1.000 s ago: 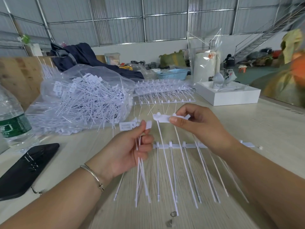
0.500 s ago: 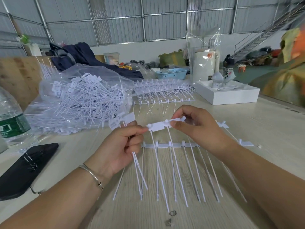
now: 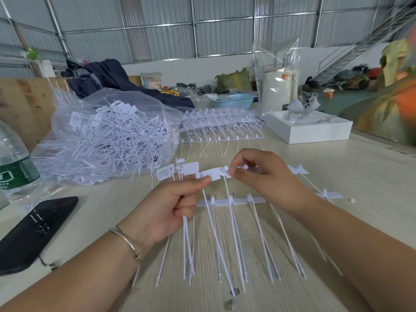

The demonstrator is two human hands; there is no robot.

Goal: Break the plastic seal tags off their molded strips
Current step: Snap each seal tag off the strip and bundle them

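Head view, centre
Left hand (image 3: 171,206): fingers curled round a bundle (image 3: 188,239) of freed tags, thumb and forefinger also pinching the flag end of the tag (image 3: 211,174) being worked. Keeping loose tags in the fist likely saves setting each one down.
Right hand (image 3: 263,179): fingertips pinch the other side of the same tag, at its round lock button. The two grips sit close on either side of the joint, which looks like the setup for a snap or twist.
Strip (image 3: 234,201): lies flat on the table (image 3: 337,176) just below the hands, mid-frame, several tails fanning toward the lower edge. A further piece of it shows to the right of the right wrist.
Progress: judged partway; tags remain attached on the strip.

Head view, surroundings
Bag (image 3: 108,136): clear, upper left, full of loose tags; probably where the bundle goes.
Stack (image 3: 220,122): unbroken strips, upper centre behind the hands.
Bottle (image 3: 15,172): far left edge.
Phone (image 3: 31,230): dark, lower left, near the left forearm.
Box (image 3: 315,131): white, upper right, well apart from the work.
In the way: nothing sits between hands and strip; the long tails hanging from the fist overlap the strip's tails and could tangle.
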